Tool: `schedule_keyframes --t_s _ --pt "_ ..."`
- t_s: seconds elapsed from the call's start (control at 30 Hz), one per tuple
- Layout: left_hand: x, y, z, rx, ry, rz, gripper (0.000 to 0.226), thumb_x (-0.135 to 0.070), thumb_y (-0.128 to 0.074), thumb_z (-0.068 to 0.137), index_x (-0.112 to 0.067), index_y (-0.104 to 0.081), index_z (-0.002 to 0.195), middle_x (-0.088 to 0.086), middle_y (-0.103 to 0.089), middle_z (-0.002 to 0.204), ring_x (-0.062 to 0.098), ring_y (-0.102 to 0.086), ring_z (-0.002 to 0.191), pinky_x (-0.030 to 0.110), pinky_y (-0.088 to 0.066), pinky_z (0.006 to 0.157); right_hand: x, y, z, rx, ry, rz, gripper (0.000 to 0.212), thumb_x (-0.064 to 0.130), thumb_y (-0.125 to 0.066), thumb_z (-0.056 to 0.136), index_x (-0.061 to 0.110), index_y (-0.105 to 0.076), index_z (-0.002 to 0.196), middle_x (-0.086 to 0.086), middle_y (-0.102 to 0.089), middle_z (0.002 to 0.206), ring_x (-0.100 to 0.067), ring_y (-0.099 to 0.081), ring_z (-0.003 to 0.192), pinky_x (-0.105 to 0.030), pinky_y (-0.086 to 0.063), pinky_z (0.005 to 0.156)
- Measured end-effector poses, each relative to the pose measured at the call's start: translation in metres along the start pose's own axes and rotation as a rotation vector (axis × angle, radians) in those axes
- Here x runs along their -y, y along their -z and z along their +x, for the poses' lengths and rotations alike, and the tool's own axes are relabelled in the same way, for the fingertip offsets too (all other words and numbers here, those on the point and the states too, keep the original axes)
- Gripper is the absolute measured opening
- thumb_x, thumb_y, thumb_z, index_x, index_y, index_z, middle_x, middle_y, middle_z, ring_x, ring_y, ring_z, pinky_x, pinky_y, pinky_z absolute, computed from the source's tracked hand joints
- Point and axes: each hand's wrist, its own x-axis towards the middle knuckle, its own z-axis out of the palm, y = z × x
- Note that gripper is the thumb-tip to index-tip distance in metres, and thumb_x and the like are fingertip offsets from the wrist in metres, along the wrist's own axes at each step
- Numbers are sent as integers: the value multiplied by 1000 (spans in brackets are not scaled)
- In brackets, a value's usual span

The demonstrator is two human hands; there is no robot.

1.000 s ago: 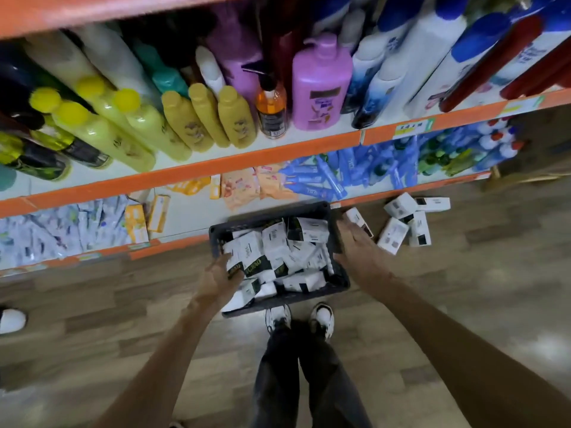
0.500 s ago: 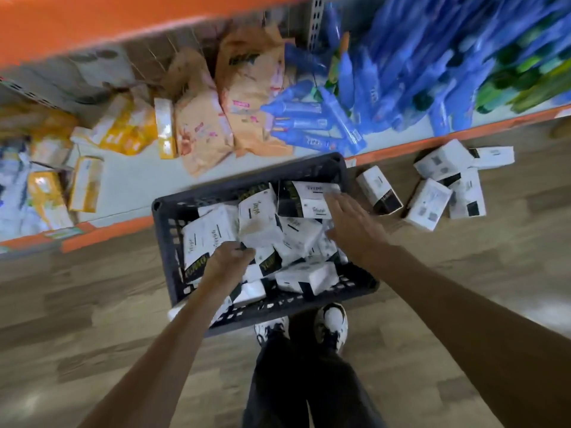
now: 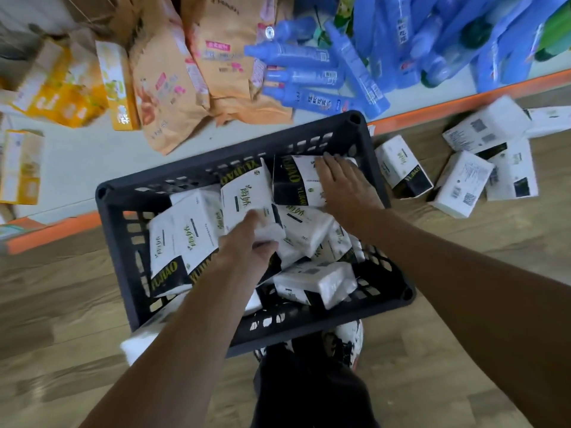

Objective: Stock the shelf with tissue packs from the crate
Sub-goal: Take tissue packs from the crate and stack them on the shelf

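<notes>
Left hand (image 3: 247, 245) clenches a white plastic-wrapped tissue pack (image 3: 247, 193) in the dark slatted plastic crate (image 3: 116, 242), mid-frame. Right hand (image 3: 346, 188) lies released, fingers (image 3: 330, 163) flat, atop another.

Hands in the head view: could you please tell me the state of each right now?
Left hand: grips a tissue pack in the crate.
Right hand: open, fingers flat on a second pack.

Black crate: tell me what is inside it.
The crate holds a jumble of white-and-black tissue packs. The left hand grips one; the right hand rests on another. Whatever lies beneath them is covered.
</notes>
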Motion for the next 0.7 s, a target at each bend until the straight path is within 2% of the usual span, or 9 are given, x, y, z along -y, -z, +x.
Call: schedule_keyframes --t_s 0.1,0.27,0.33,0.4,0.43,0.5,0.57,0.63,0.7 --pt "-1 -8 -12 -51 27 -135 45 -21 -73 84 -1 -48 116 14 -52 116 30 -52 113 40 -51 96 1 1 -1 -2 -6 -21 82 1 -59 89 2 -7 151 -17 -12 159 -30 -11 148 -40 -13 121" --pt "-1 -2 -22 -71 -32 36 47 -27 -67 89 -3 -50 126 14 -60 117 22 -61 88 27 -58 71 6 19 -11 29 0 -10 83 -7 -58 85 0 -7 151 -17 -9 160 -29 -8 149 -40 -10 121" --pt "-2 -2 -33 -84 -80 142 47 -25 -60 94 -3 -46 132 12 -56 125 23 -59 99 31 -56 77 7 24 -18 18 12 -20 81 -6 -59 85 -1 -11 150 -18 -14 159 -30 -12 148 -41 -12 121" --pt "-1 -1 -46 -242 -218 423 52 -25 -60 92 -3 -38 134 13 -49 130 27 -55 109 34 -48 82 6 25 -26 -21 28 -45 82 -5 -66 82 -3 -18 148 -21 -23 155 -32 -21 146 -41 -17 120" --pt "1 1 -52 -313 -384 677 58 -26 -62 90 -2 -33 136 14 -43 133 29 -53 107 36 -45 81 6 23 -30 -29 34 -57 84 -4 -70 78 -3 -22 147 -21 -28 154 -33 -25 144 -42 -20 118" --pt "5 12 -54 -316 -759 1156 70 -30 -64 88 -3 -25 140 15 -30 139 34 -45 115 41 -45 91 6 22 -37 -15 37 -66 88 -2 -78 71 -5 -30 145 -23 -35 150 -34 -33 140 -42 -26 116" --pt "5 22 -43 -260 -998 1509 82 -42 -62 88 -4 -18 146 15 -24 148 35 -27 134 44 -34 109 4 17 -40 -55 44 -63 91 -1 -85 60 -7 -41 139 -24 -45 142 -36 -44 134 -43 -34 111" --pt "1 24 -29 -153 -1028 1665 93 -54 -57 87 -6 -9 150 15 -13 155 34 -11 143 46 -24 117 2 10 -40 -99 52 -48 95 -2 -91 44 -9 -50 130 -26 -55 132 -37 -54 124 -44 -43 103" --pt "-4 18 -19 -52 -966 1724 103 -65 -55 82 -12 0 151 13 3 159 36 1 145 50 -17 117 1 2 -40 -134 58 -34 94 -4 -91 40 -10 -54 126 -27 -58 127 -38 -57 119 -45 -46 100"
